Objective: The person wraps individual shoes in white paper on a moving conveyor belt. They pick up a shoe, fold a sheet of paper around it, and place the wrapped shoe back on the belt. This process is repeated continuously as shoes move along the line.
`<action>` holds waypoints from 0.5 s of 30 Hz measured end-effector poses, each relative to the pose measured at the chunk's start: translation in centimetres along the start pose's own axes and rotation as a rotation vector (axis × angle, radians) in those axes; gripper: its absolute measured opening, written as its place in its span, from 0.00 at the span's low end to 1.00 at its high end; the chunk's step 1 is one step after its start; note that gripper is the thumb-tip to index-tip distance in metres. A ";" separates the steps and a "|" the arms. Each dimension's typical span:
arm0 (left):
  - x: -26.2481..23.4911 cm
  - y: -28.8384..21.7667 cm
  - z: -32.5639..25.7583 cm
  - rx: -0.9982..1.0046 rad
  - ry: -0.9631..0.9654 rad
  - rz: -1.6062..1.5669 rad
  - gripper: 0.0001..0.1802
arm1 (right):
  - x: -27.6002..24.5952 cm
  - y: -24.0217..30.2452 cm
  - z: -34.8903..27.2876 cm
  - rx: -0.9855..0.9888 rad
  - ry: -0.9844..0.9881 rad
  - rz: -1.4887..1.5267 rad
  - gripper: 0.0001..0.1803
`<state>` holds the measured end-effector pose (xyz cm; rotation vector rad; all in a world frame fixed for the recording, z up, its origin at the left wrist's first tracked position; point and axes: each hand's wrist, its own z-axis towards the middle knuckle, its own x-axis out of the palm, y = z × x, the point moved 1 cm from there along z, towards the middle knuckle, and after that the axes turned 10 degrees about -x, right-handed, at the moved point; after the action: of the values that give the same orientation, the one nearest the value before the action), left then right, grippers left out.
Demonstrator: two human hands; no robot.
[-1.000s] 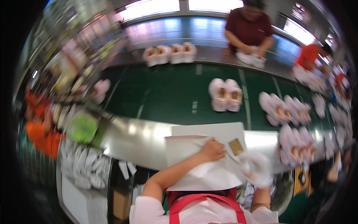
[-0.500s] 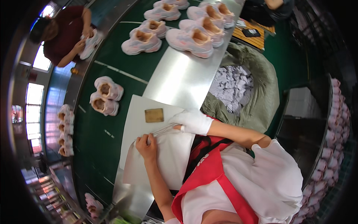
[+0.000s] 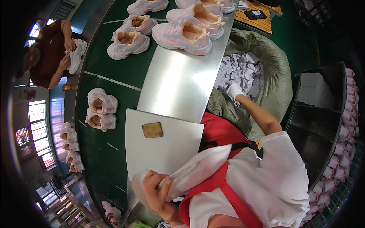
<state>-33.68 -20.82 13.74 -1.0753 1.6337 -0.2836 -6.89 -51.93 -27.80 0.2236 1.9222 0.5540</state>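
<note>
My left hand [image 3: 155,190] is closed on a white paper sheet [image 3: 201,167], which it holds raised and bent in front of my red apron. Under and beyond it, a stack of white paper [image 3: 171,148] rests at the metal table's edge, with a small brown block [image 3: 152,130] on top. My right hand [image 3: 234,90], in a white glove, reaches into a green woven sack [image 3: 275,72] among crumpled pale paper wads [image 3: 249,70]. Its fingers blend in with the wads, so their grip is unclear.
Pairs of pale pink sneakers [image 3: 182,36] stand on the metal table [image 3: 178,83] and the green conveyor belt [image 3: 114,68]. Across the belt a person [image 3: 49,57] handles a shoe. At right are a dark shelf [image 3: 311,117] and a rack of many shoes [image 3: 334,163].
My right hand has left the paper and gone into the sack. My left hand has lifted the sheet off the stack and drawn it lower, toward me.
</note>
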 end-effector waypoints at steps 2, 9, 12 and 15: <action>1.2 1.8 0.7 -0.066 0.041 -0.097 0.13 | 0.3 1.0 2.5 -0.011 -0.100 -0.090 0.15; 2.4 2.4 2.0 -0.094 0.184 -0.220 0.12 | 4.6 -0.1 10.3 -0.279 0.148 -0.447 0.18; 2.6 1.9 2.3 -0.013 0.208 -0.282 0.15 | 5.3 -1.9 9.4 -0.295 0.290 -0.538 0.17; 3.2 2.4 2.2 0.064 0.263 -0.313 0.17 | 4.6 -2.2 8.6 -0.235 0.052 -0.254 0.17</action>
<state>-32.85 -21.20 9.25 -1.2861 1.6679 -0.7045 -0.80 -49.68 -35.37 -0.1852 1.8807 0.6120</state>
